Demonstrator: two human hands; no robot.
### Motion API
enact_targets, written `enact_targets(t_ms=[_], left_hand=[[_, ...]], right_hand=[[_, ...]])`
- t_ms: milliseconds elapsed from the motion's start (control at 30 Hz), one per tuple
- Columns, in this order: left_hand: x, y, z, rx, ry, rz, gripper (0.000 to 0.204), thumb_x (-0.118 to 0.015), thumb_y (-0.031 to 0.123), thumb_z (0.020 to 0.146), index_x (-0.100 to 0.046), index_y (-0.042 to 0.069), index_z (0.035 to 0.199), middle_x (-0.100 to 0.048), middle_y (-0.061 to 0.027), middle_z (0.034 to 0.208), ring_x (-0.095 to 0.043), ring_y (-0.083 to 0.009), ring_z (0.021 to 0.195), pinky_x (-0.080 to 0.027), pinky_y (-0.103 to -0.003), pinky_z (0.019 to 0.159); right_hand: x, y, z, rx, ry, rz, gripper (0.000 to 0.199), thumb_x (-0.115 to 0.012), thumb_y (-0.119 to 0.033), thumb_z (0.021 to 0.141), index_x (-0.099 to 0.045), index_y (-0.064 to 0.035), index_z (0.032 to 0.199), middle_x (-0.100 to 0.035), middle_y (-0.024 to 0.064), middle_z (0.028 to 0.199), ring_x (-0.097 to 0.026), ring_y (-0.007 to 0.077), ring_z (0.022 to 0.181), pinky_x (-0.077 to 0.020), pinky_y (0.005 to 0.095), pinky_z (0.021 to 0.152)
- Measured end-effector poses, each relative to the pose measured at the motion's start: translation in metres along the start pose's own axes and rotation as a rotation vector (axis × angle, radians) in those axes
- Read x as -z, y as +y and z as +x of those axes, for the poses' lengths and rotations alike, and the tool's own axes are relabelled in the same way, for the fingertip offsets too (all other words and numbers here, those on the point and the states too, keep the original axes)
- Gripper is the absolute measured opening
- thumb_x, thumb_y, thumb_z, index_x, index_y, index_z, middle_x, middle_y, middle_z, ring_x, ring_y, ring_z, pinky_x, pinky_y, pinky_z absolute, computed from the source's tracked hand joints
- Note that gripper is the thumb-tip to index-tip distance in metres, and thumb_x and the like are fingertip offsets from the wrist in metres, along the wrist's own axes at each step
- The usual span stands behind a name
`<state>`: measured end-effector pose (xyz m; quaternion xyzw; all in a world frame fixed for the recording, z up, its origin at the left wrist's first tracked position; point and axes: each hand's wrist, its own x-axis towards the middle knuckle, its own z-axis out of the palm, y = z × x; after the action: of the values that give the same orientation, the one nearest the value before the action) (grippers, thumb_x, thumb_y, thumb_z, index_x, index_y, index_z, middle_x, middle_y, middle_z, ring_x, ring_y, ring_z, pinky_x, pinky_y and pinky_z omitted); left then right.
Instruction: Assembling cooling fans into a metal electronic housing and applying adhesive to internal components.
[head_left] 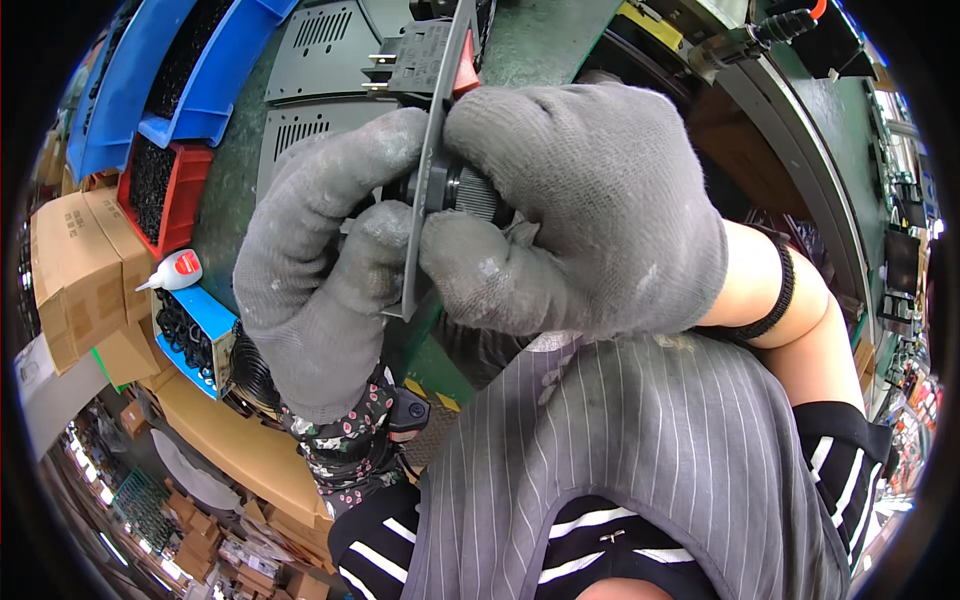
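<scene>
A thin grey metal panel [434, 130] stands nearly edge-on between my two grey-gloved hands. Through its upper part sits a rocker switch [415, 60], with metal terminals on the left face and a red piece on the right. Below it, a black ribbed round fitting [476, 196] sticks out of the right face. My right hand [600, 200] is closed around this fitting, thumb and fingers near the panel. My left hand [320, 230] is closed against the panel's left face, its fingertips at the back of the fitting; what exactly they pinch is partly hidden.
More grey slotted metal panels [315, 50] lie on the green bench [530, 40]. Left are blue bins [215, 75], a red bin [190, 190] of small black parts, a white bottle [180, 270], a blue-edged box [200, 345] and cartons [85, 265]. A power driver [755, 38] lies upper right.
</scene>
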<state>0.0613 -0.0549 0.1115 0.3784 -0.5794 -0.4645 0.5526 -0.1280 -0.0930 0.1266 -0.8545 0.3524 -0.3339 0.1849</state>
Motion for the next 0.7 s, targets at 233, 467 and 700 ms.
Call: enact_targets(t_ms=[233, 467, 700], left_hand=[[-0.0062, 0.0008, -0.0018, 0.009, 0.037, 0.068, 0.034, -0.064, 0.013, 0.091, -0.060, -0.005, 0.120, -0.064, -0.0171, 0.119, -0.064, -0.0224, 0.105, -0.051, -0.036, 0.094], [-0.0090, 0.0043, -0.0040, 0.051, 0.054, -0.012, 0.038, -0.061, 0.016, 0.093, -0.057, -0.005, 0.124, -0.064, -0.0172, 0.120, -0.065, -0.0218, 0.104, -0.052, -0.035, 0.091], [-0.0062, 0.0071, -0.0012, 0.141, 0.049, -0.020, 0.041, -0.060, 0.019, 0.094, -0.054, -0.006, 0.126, -0.062, -0.0167, 0.121, -0.063, -0.0214, 0.107, -0.050, -0.035, 0.094]], right_hand=[[-0.0050, -0.0017, -0.0001, -0.099, 0.010, 0.089, 0.040, -0.070, -0.044, 0.076, -0.059, -0.0059, 0.076, -0.054, 0.0108, 0.059, -0.059, 0.0306, 0.053, -0.0461, 0.0367, 0.049], [-0.0052, -0.0067, -0.0020, -0.172, -0.009, 0.129, 0.037, -0.070, -0.038, 0.077, -0.058, -0.0032, 0.073, -0.053, 0.0102, 0.057, -0.055, 0.0243, 0.050, -0.0449, 0.0336, 0.049], [-0.0006, -0.0053, -0.0006, -0.270, -0.098, 0.310, 0.034, -0.066, -0.033, 0.081, -0.058, -0.0003, 0.072, -0.053, 0.0110, 0.057, -0.053, 0.0148, 0.051, -0.0449, 0.0324, 0.050]])
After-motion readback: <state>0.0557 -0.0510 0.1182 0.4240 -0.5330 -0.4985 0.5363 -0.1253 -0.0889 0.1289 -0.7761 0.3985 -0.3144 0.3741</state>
